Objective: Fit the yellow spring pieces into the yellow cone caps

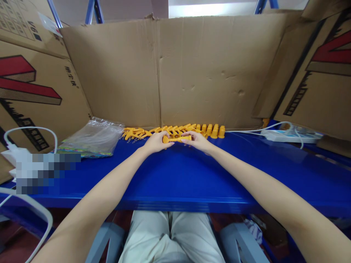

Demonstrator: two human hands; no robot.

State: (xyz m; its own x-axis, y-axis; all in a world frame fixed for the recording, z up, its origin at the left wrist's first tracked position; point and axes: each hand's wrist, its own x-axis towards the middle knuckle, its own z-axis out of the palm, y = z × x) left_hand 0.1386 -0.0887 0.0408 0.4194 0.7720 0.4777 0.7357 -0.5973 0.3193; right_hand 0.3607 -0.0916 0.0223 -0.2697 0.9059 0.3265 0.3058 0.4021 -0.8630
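Note:
Both hands meet over the far middle of the blue table (181, 175). My left hand (156, 143) is closed around the left end of a yellow plastic part with a ridged, screw-like shaft (175, 139). The fingers of my right hand (200, 141) grip its wider right end, so the part lies level between the two hands. Just behind stretches a row of yellow plastic pieces (161, 129), partly hidden by my hands. To the right of that row stand several yellow cup-shaped pieces (214, 130). Small shiny metal bits (133, 140) lie at the row's left end.
A clear plastic bag (94, 140) lies flat on the left. Cardboard walls (208, 73) close off the back and both sides. At the right is a white power strip (294, 136) with cables; a white plug with a cable (23, 160) sits far left.

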